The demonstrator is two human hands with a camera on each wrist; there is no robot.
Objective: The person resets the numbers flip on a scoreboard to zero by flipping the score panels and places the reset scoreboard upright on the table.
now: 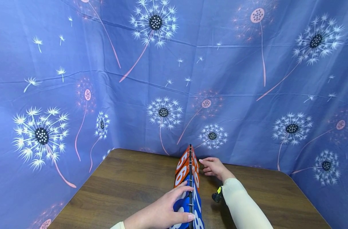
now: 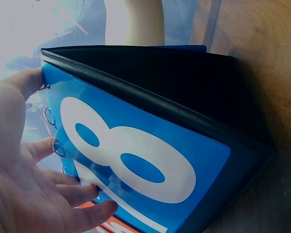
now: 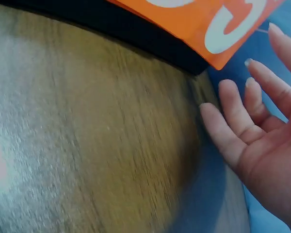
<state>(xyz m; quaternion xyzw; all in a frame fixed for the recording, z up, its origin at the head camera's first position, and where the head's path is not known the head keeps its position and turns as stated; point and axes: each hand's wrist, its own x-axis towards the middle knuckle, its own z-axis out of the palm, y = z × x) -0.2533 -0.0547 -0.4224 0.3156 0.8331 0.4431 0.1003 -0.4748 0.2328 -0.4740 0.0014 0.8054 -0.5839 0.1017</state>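
Note:
A tabletop flip scoreboard [image 1: 190,168] stands like a tent, its ridge running away from me. Orange number cards hang at its far end and blue ones at the near end, on metal rings. My left hand [image 1: 162,206] rests on the near end, with thumb and index fingertips on the ridge. In the left wrist view, its other fingers lie spread against a blue card [image 2: 136,160] marked 8. Beside the far end, apart from the orange cards [image 3: 194,24], is my right hand [image 1: 215,167], fingers relaxed and holding nothing.
The scoreboard stands on a brown wooden table [image 1: 128,178] with rounded far corners. A blue cloth [image 1: 234,73] printed with dandelions hangs behind and along the sides. A small black device [image 1: 217,197] with a yellow mark is at my right wrist.

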